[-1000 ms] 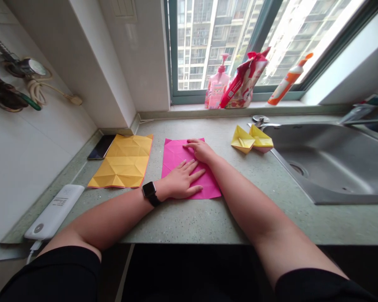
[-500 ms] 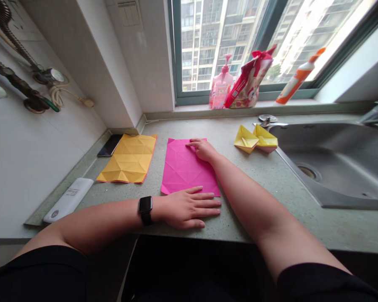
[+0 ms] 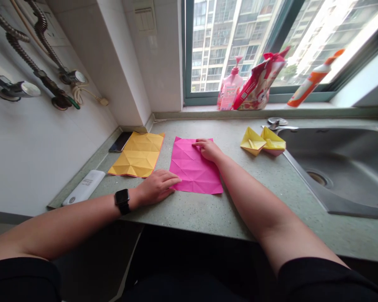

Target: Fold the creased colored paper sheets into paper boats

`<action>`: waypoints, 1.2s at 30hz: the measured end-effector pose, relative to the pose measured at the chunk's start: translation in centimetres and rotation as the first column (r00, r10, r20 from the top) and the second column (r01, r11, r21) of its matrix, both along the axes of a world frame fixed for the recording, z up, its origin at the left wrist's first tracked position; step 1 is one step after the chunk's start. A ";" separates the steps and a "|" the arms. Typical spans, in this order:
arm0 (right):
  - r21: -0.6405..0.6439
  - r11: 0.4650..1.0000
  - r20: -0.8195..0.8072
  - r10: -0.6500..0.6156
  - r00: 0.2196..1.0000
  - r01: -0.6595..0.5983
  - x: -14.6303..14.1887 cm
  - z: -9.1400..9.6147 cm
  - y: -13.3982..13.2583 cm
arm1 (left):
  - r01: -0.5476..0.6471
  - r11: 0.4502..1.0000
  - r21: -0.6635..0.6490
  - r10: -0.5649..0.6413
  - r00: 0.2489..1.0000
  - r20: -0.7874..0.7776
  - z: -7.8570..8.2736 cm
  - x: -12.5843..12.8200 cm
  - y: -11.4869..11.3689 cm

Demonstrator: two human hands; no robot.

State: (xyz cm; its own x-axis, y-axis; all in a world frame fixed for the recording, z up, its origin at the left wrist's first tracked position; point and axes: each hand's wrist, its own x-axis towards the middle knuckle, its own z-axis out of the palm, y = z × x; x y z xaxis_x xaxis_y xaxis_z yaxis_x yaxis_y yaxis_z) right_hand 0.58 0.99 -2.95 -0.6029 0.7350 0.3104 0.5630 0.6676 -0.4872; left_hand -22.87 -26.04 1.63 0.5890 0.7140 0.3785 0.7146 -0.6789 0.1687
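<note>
A pink sheet of paper (image 3: 193, 170) with many crease lines lies flat on the counter. My right hand (image 3: 209, 150) rests on its upper right part, index finger stretched out and the other fingers partly bent. At the sheet's lower left corner is my left hand (image 3: 157, 186), its fingertips on the paper and its thumb a little lower, apart from the fingers. A black watch (image 3: 122, 200) is on my left wrist. To the left lies a stack of creased paper (image 3: 138, 153), yellow-orange on top with a reddish edge below.
Two folded yellow paper pieces (image 3: 253, 141) stand by the metal sink (image 3: 359, 167). A dark phone (image 3: 119, 142) and a white power bank (image 3: 85, 188) lie at left. A pump bottle (image 3: 229, 92), a red bag (image 3: 256, 82) and an orange-white bottle (image 3: 313, 79) stand on the windowsill.
My left hand has moved left from the sheet's bottom edge to its lower left corner, its fingers no longer spread flat. My right hand stays on the paper. The view has shifted slightly.
</note>
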 end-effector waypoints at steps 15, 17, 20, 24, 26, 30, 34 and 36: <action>-0.009 1.000 -0.004 0.009 1.000 -0.009 0.0 0.1 0.0 | 0.314 0.905 0.287 -0.208 0.916 -0.343 2.8 -1.5 0.9; -0.014 1.000 -0.004 0.003 1.000 -0.003 0.1 0.2 -0.1 | 0.289 0.912 0.291 -0.187 0.925 -0.332 2.6 -1.2 1.1; -0.018 1.000 -0.002 0.021 1.000 -0.021 0.4 0.6 -0.3 | 0.215 0.942 0.257 -0.145 0.953 -0.265 2.5 -0.8 1.4; -0.047 0.991 0.013 0.123 0.992 -0.122 1.3 1.2 -1.0 | 0.182 0.966 0.184 -0.172 0.983 -0.069 3.6 -0.2 1.8; -0.087 0.985 0.018 0.152 0.988 -0.149 1.8 1.7 -1.4 | 0.162 0.975 0.155 -0.171 0.984 0.049 4.8 0.1 2.2; -0.207 0.969 0.010 0.141 0.990 -0.136 3.8 4.0 -1.6 | 0.071 0.984 0.162 -0.101 0.978 0.185 7.0 0.5 3.7; -0.283 0.956 -0.328 -0.022 0.944 -0.077 7.3 8.0 -1.9 | -0.105 0.972 0.209 0.037 0.951 0.307 7.4 0.3 5.9; -0.360 0.917 -0.485 -0.027 0.874 -0.171 8.7 9.4 -3.0 | -0.185 0.962 0.203 0.096 0.919 0.383 6.6 0.1 6.9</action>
